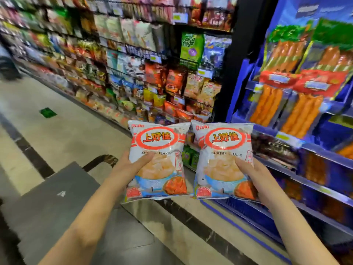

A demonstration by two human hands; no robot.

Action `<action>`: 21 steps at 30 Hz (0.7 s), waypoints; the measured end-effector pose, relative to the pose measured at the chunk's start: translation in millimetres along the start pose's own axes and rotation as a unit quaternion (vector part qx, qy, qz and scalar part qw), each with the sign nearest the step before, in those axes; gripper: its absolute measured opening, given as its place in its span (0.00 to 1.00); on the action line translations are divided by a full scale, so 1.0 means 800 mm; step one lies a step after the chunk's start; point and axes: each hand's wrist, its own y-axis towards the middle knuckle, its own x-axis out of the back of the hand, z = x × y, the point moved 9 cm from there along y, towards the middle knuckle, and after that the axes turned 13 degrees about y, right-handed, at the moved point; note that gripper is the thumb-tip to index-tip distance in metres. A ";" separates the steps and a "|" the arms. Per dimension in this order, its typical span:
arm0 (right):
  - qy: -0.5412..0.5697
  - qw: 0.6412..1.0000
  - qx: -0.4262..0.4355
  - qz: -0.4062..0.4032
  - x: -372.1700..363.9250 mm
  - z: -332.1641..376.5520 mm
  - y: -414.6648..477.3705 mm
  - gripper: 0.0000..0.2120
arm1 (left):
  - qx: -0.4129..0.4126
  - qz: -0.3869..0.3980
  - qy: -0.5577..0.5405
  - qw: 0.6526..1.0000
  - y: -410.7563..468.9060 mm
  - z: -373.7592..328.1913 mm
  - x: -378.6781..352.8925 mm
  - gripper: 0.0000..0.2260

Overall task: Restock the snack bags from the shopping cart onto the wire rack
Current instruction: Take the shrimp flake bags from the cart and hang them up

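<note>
Two bare forearms reach in from the bottom edge, and each hand holds up one bag. The left hand (127,166) grips the left Oishi shrimp flakes bag (158,139) by its lower left side, thumb pressed across the front over the pictured chips. The right hand (255,174) grips the right Oishi shrimp flakes bag (225,142) by its lower right side, also with the thumb on the front. Both bags are upright with their printed fronts facing the camera. They are held side by side in the air, with their inner edges touching or nearly so.

Beyond the bags stands the black wire rack (205,64), its tiers packed with snack bags in orange, yellow, green and blue; most labels are too blurred to read. Just to the right of it, a blue display shelf (238,104) carries packs of orange sausages (301,115).

Below the left forearm lies a grey flat surface with a dark curved bar, seemingly the shopping cart (57,196). The beige tiled floor (66,131) has dark strips and a small green marker (47,112).
</note>
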 end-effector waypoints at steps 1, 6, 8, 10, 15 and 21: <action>-0.002 1.000 -0.004 0.009 -0.031 -0.003 0.011 0.21 | 0.001 -0.010 -0.001 1.000 0.001 0.009 0.031 0.33; -0.017 0.997 -0.009 0.072 -0.171 -0.012 0.067 0.23 | -0.002 -0.055 -0.030 0.998 -0.008 0.032 0.148 0.18; -0.011 0.995 -0.014 0.103 -0.225 -0.019 0.093 0.32 | -0.004 -0.074 -0.028 0.997 -0.008 0.038 0.189 0.15; -0.003 0.990 -0.027 0.136 -0.276 -0.032 0.122 0.34 | -0.002 -0.107 -0.031 0.994 -0.006 0.046 0.232 0.16; 0.009 0.980 -0.060 0.188 -0.394 -0.073 0.200 0.16 | 0.013 -0.176 -0.026 0.984 0.023 0.078 0.334 0.15; 0.025 0.973 -0.069 0.220 -0.518 -0.103 0.310 0.18 | 0.015 -0.221 0.015 0.975 0.102 0.084 0.438 0.16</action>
